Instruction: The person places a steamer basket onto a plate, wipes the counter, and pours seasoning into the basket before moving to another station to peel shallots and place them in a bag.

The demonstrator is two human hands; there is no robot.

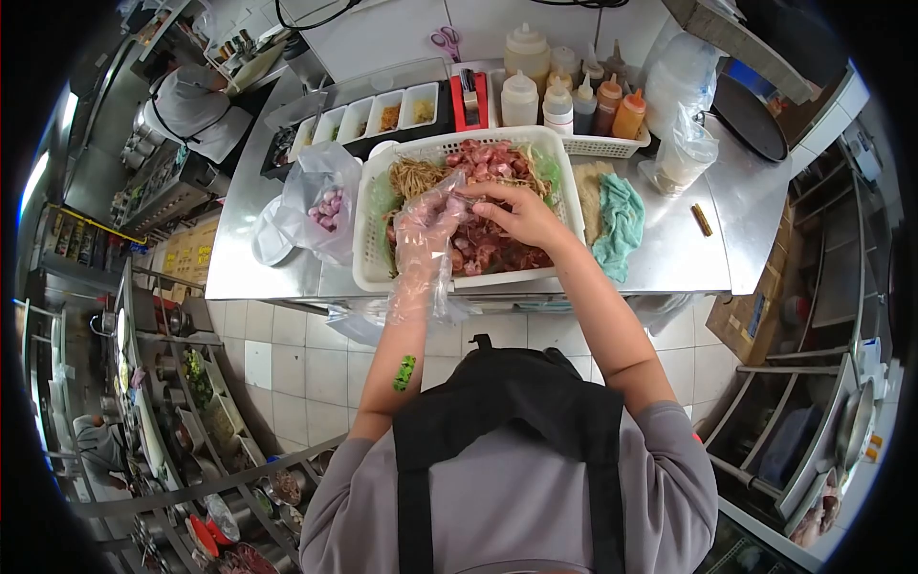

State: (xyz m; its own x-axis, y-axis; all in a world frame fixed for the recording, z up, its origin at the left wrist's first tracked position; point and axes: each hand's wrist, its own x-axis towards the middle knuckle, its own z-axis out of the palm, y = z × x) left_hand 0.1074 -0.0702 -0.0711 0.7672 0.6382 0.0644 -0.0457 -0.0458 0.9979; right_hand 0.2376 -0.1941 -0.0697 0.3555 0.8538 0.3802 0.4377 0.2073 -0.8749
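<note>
My left hand [428, 222] is inside a loose, clear plastic glove that reaches down the wrist. Its fingers are loosely bent and partly blurred by the plastic. From the right, my bare right hand [521, 212] meets it, thumb and fingertips pinching the glove near the left fingers. Both hands are above a white plastic basket [576, 215]. In the basket lie red shallots [483, 158], with a bundle of dry brown stalks [416, 176] at the back left and green netting [547, 172] along the sides.
Left of the basket stands a plastic bag of purple shallots [325, 210] beside white lids [273, 244]. A teal cloth [620, 225] lies to the right. Behind are condiment tubs [387, 112], squeeze bottles [519, 100] and a dark round tray [751, 120]. Another person [196, 115] works at far left.
</note>
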